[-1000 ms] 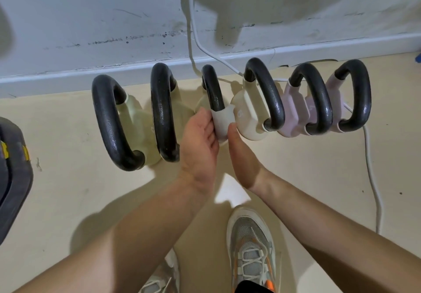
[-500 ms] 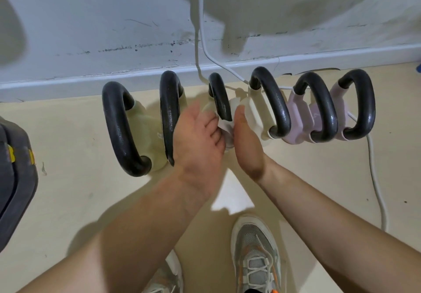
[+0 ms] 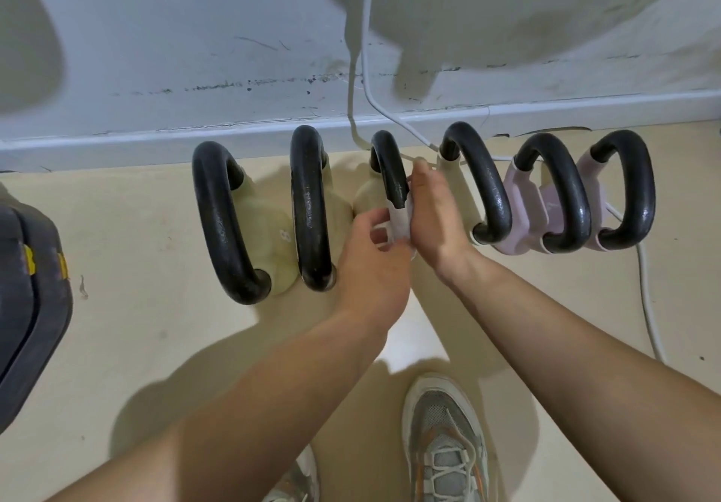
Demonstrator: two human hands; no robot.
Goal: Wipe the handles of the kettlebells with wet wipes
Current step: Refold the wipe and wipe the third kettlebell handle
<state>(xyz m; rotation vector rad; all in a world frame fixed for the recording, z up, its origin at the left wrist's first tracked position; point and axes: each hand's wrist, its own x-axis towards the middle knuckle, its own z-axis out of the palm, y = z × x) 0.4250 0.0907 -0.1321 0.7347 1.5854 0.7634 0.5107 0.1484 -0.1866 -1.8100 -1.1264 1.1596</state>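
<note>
left grip [image 3: 374, 267]: pinches lower end of wet wipe [image 3: 398, 225]
right grip [image 3: 433, 220]: curled round wet wipe on third kettlebell handle [image 3: 386, 168]
floor [image 3: 148, 326]: kettlebell row

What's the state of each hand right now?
Left hand: closed, pinching the wet wipe at the third kettlebell handle.
Right hand: against the wet wipe; whether its grip is closed cannot be told.

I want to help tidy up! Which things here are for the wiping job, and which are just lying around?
For the job: wet wipe, the handle it wraps, other kettlebell handles, left hand, right hand.
Just lying about: white cable, dark object at the left, shoe.
</note>
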